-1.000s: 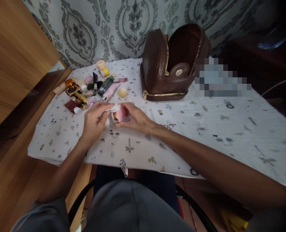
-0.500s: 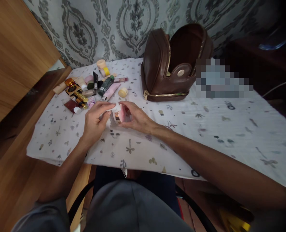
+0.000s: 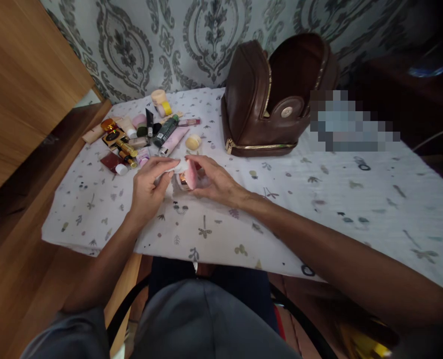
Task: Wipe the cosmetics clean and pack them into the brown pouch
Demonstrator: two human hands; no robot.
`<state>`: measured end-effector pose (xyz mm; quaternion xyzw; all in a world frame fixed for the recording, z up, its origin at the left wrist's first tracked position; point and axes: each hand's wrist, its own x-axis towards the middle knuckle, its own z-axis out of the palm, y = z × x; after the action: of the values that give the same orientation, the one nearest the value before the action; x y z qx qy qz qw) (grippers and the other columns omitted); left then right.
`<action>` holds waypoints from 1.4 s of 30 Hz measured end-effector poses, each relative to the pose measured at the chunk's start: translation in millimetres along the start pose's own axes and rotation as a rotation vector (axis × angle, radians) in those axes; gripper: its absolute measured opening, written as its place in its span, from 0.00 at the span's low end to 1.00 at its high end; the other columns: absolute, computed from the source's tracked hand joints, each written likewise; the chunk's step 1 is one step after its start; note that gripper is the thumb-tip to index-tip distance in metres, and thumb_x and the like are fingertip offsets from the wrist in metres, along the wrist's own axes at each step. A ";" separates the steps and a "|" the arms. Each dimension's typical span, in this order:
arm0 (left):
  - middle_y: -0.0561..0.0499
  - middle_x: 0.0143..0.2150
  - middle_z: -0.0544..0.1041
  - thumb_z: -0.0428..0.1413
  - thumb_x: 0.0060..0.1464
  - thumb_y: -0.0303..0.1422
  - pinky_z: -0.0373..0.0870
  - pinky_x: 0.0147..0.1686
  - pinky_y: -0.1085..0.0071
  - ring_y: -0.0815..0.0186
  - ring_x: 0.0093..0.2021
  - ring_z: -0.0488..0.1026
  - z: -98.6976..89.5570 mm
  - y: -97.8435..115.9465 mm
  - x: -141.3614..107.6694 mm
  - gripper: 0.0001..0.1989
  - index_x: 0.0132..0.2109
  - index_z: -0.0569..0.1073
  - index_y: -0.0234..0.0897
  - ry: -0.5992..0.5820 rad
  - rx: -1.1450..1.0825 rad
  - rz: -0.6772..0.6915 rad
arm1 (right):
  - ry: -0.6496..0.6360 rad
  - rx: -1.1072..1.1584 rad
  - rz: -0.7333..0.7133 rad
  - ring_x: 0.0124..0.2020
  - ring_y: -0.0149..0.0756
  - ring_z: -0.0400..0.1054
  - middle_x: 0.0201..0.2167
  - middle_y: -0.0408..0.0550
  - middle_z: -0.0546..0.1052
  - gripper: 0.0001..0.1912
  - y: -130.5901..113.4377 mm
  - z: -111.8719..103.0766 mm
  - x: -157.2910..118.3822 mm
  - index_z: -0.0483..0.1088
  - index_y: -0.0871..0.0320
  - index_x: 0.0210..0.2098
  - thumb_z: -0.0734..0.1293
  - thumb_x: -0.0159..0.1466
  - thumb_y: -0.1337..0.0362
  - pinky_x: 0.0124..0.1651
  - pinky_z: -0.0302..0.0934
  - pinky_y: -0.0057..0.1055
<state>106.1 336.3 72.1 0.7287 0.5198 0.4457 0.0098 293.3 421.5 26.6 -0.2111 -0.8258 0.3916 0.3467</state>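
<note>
My right hand [image 3: 221, 183] curls its fingers round a small pink cosmetic container [image 3: 191, 175] with a shiny rose-gold band, held on its side above the cloth. My left hand [image 3: 148, 187] pinches a white wipe or tissue [image 3: 181, 166] between thumb and fingers, pressed against the container's left side. Part of the container is hidden behind my fingers. Just beyond my hands lies a small jar with a pale yellow lid [image 3: 193, 141]. A lilac squeeze tube [image 3: 174, 141] and a dark green bottle [image 3: 166, 130] lie to its left.
An unzipped brown leather bag [image 3: 249, 94] stands at the back of the cloth-covered table [image 3: 281, 224]. Several cosmetics, including a dark red packet [image 3: 112, 162] and a stacked peach jar [image 3: 158, 96], crowd the left. A blurred-out object [image 3: 344, 122] sits right of the bag.
The view has shifted slightly, so the bag and table appear a little further right. Both hands keep their grips, with the container and wipe barely moved between them.
</note>
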 end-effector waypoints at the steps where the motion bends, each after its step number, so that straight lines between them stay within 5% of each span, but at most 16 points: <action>1: 0.49 0.47 0.80 0.55 0.63 0.30 0.73 0.51 0.61 0.62 0.48 0.76 -0.2 0.0 -0.3 0.10 0.48 0.79 0.43 -0.001 0.003 0.006 | 0.005 -0.014 0.035 0.58 0.51 0.64 0.56 0.54 0.69 0.39 -0.7 -0.1 0.7 0.61 0.53 0.62 0.76 0.54 0.58 0.60 0.62 0.54; 5: 0.49 0.47 0.80 0.55 0.63 0.32 0.73 0.52 0.59 0.61 0.49 0.76 -1.1 -0.3 -1.8 0.10 0.48 0.79 0.44 -0.014 0.034 0.002 | -0.004 -0.066 0.166 0.52 0.52 0.68 0.48 0.56 0.74 0.37 -2.4 -1.0 2.6 0.66 0.57 0.57 0.75 0.54 0.48 0.56 0.63 0.55; 7: 0.50 0.47 0.80 0.54 0.64 0.32 0.72 0.53 0.59 0.61 0.50 0.76 -1.2 -0.4 -2.5 0.10 0.49 0.79 0.45 -0.015 0.037 0.000 | -0.010 -0.060 0.154 0.55 0.53 0.66 0.52 0.56 0.72 0.40 -2.0 -1.5 2.5 0.65 0.55 0.59 0.75 0.52 0.46 0.58 0.61 0.57; 10: 0.50 0.47 0.80 0.54 0.64 0.31 0.73 0.53 0.59 0.62 0.50 0.76 -1.1 -0.3 -3.1 0.11 0.49 0.79 0.45 -0.012 0.029 0.006 | -0.030 -0.013 0.062 0.63 0.54 0.60 0.62 0.54 0.65 0.48 -0.4 -2.0 1.6 0.56 0.48 0.66 0.77 0.51 0.51 0.63 0.57 0.57; 14: 0.49 0.48 0.79 0.54 0.63 0.31 0.73 0.52 0.60 0.62 0.49 0.76 -0.5 0.5 -3.0 0.11 0.49 0.78 0.45 -0.014 0.021 0.013 | -0.047 0.028 0.001 0.65 0.51 0.59 0.64 0.49 0.64 0.40 1.7 -1.8 1.2 0.58 0.44 0.65 0.74 0.56 0.58 0.64 0.58 0.55; 23: 0.49 0.49 0.78 0.52 0.64 0.33 0.72 0.53 0.60 0.61 0.51 0.74 -1.0 0.6 -4.8 0.12 0.50 0.78 0.44 -0.043 0.080 0.020 | -0.014 -0.051 0.141 0.55 0.52 0.67 0.51 0.55 0.73 0.41 5.5 -2.6 0.9 0.64 0.54 0.62 0.74 0.54 0.43 0.59 0.61 0.56; 28: 0.49 0.49 0.78 0.53 0.64 0.32 0.72 0.53 0.60 0.61 0.51 0.74 -0.7 1.9 -4.8 0.12 0.51 0.78 0.45 -0.044 0.066 0.035 | -0.057 -0.030 -0.014 0.64 0.52 0.58 0.63 0.53 0.64 0.49 6.7 -4.8 0.7 0.53 0.47 0.68 0.76 0.53 0.52 0.63 0.57 0.56; 32: 0.49 0.50 0.77 0.52 0.65 0.32 0.72 0.53 0.61 0.62 0.51 0.74 -0.3 3.2 -5.2 0.12 0.51 0.78 0.45 -0.052 0.072 0.050 | -0.040 -0.033 -0.010 0.61 0.51 0.61 0.60 0.53 0.67 0.41 6.0 -5.6 1.7 0.58 0.48 0.65 0.76 0.55 0.56 0.61 0.60 0.54; 38: 0.48 0.50 0.77 0.53 0.65 0.31 0.72 0.52 0.62 0.62 0.51 0.74 -0.7 2.7 -7.0 0.13 0.52 0.78 0.44 -0.049 0.069 0.059 | -0.029 -0.004 0.161 0.52 0.50 0.69 0.48 0.53 0.74 0.43 0.7 -5.8 0.6 0.58 0.53 0.64 0.75 0.55 0.48 0.57 0.62 0.55; 42: 0.48 0.50 0.76 0.53 0.65 0.31 0.72 0.53 0.62 0.62 0.51 0.74 -1.1 1.9 -6.4 0.13 0.52 0.77 0.44 -0.057 0.075 0.053 | -0.022 -0.019 0.040 0.59 0.52 0.63 0.56 0.55 0.69 0.46 1.3 -6.2 0.4 0.53 0.51 0.66 0.76 0.55 0.52 0.60 0.60 0.55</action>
<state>106.4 330.1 69.6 0.7545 0.5159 0.4054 -0.0146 297.7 425.7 28.6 -0.2266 -0.8289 0.3928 0.3275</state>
